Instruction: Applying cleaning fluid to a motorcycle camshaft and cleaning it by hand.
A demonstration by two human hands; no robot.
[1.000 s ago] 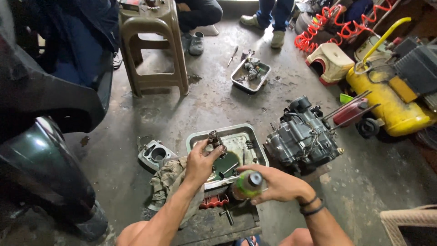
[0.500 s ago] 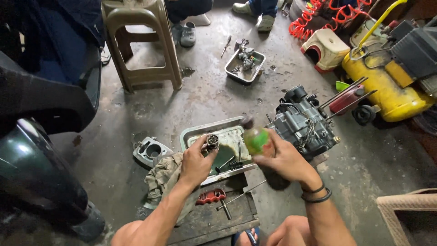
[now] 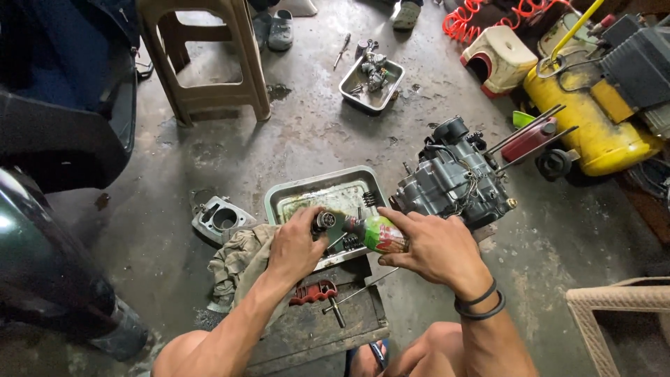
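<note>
My left hand grips a small round metal engine part over the metal tray. My right hand holds a green plastic bottle tipped on its side, its dark nozzle pointing at the part and nearly touching it. Springs and small parts lie in the oily tray beneath. A grey engine block stands just right of the tray.
A cylinder piece and a rag lie left of the tray. A red-handled tool rests on a wooden board. A plastic stool, a second parts tray, a yellow compressor, and a motorcycle surround me.
My right hand has brought the bottle from upright to tipped sideways, its nozzle now at the part in my left hand. The view has shifted down a little.
</note>
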